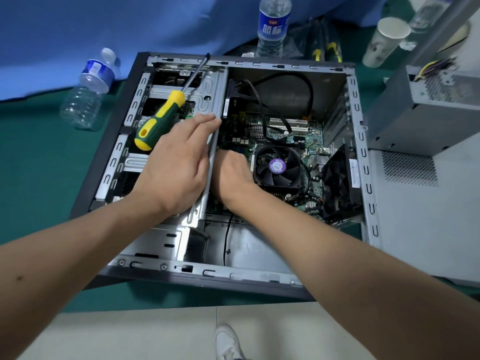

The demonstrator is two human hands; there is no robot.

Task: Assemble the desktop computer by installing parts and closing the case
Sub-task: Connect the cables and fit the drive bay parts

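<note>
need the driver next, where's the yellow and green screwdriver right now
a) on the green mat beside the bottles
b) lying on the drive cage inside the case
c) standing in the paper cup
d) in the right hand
b: the screwdriver lies loose on the metal drive cage, just beyond the left hand, and neither hand grips it.

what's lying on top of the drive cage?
A yellow-green screwdriver lies across the drive cage, and the left hand rests flat on it. What the hand covers cannot be seen.
</note>
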